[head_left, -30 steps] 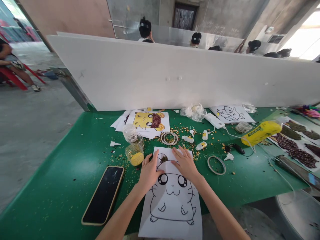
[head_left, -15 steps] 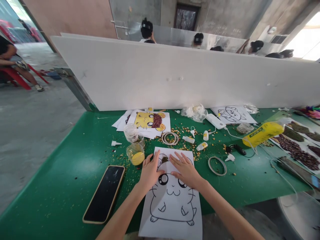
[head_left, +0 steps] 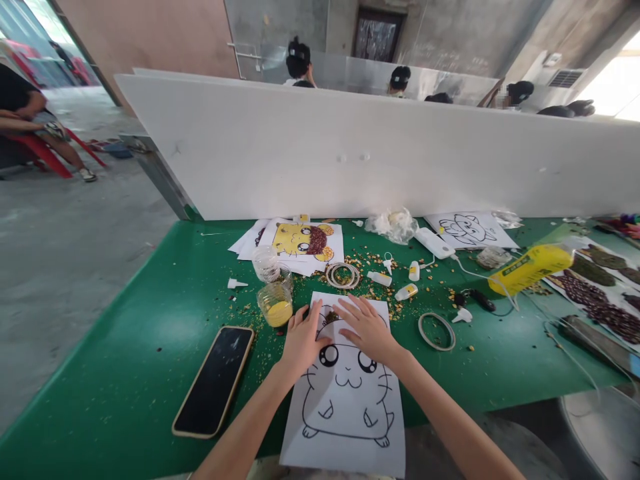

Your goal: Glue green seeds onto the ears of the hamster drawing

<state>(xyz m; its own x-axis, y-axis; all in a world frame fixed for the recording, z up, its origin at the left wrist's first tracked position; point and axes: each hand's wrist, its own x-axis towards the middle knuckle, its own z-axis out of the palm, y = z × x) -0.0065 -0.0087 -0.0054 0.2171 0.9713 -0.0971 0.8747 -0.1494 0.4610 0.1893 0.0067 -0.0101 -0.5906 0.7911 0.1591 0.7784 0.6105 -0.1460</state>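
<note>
A white sheet (head_left: 345, 420) with a black outline drawing of a hamster lies in front of me. On its upper left part rests my left hand (head_left: 304, 337), fingers spread toward the top edge. My right hand (head_left: 367, 331) lies on the upper right part, fingers apart and pointing up-left. Between them, a small pile of dark grains (head_left: 332, 317) sits near the top of the drawing. Just left of my left hand stands a clear jar with yellow grains (head_left: 277, 308). Neither hand holds anything visible.
A phone (head_left: 214, 381) lies at the left. Behind are a finished hamster picture (head_left: 305, 241), a tape ring (head_left: 343, 275) and small glue bottles (head_left: 407, 292). A second ring (head_left: 437, 332) and a yellow bottle (head_left: 531, 268) are rightward. A white partition (head_left: 350, 153) closes off the back.
My right hand has shifted slightly left and up over the sheet, uncovering more of the drawing's right eye. My left hand stays about where it was. The view has shifted slightly.
</note>
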